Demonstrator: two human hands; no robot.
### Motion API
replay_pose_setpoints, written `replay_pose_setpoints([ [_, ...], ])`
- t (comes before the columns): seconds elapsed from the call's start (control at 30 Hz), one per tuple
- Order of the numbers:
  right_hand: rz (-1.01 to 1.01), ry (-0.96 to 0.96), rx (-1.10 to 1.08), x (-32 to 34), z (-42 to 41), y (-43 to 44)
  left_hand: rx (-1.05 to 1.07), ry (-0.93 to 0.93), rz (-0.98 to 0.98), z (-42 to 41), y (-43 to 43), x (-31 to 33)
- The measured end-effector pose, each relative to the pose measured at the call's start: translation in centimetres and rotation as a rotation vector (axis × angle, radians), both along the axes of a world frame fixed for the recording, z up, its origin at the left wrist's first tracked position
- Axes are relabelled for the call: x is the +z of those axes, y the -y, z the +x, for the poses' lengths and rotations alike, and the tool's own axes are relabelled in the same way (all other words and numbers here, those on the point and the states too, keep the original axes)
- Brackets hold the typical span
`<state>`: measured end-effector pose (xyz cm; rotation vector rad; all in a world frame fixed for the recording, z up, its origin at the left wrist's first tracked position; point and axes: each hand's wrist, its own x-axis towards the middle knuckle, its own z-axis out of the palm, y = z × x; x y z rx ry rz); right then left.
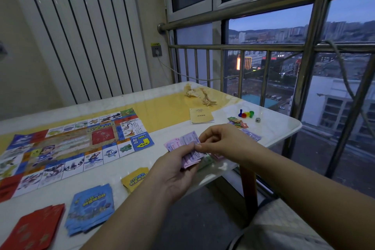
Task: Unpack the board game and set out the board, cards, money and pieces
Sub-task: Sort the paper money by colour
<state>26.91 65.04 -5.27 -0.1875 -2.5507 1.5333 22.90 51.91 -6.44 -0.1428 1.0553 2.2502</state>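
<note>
The colourful game board (67, 148) lies unfolded on the left of the table. Along the near edge sit a red card stack (34, 227), a blue card stack (91, 209) and a yellow card stack (135, 178). My left hand (174, 170) grips a wad of purple paper money (186, 146) above the table's near right edge. My right hand (221, 142) pinches the top note of that wad. Coloured pawns (246, 114), a white die (258, 119) and small tokens (237, 122) sit at the far right. More notes (251, 135) lie behind my right hand.
A yellow booklet (201, 115) and crumpled wrapping (199, 94) lie on the far part of the white and yellow table (162, 103). A steel railing (263, 46) and a window stand just beyond the table's right edge. A radiator (85, 32) covers the wall behind.
</note>
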Motion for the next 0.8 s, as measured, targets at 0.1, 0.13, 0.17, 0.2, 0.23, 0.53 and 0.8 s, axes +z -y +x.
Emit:
replay_pose_setpoints([
  [0.1,-0.014,-0.015,-0.049,-0.4,-0.2,-0.5,-0.008,0.033,0.046,0.0,0.1,0.3],
  [0.13,-0.007,-0.036,-0.083,-0.4,-0.2,-1.1,-0.008,0.038,0.041,-0.1,0.1,0.4],
  [0.17,0.03,-0.064,-0.142,-0.4,-0.4,-1.9,-0.012,0.035,0.025,-0.2,0.2,0.4],
  [0.2,0.09,-0.095,-0.218,-0.3,-0.5,-3.1,-0.022,0.027,0.008,-0.3,0.2,0.3],
  [0.23,0.169,-0.117,-0.299,-0.3,-0.6,-4.4,-0.031,0.017,-0.001,-0.4,0.2,0.2],
  [0.53,0.497,0.133,-0.487,-2.9,-0.9,-11.2,-0.048,0.019,0.005,0.0,-1.0,0.0],
  [0.8,0.561,-0.136,-0.55,-2.2,-0.9,-9.2,-0.045,-0.013,-0.076,-0.1,-0.9,-0.2],
])
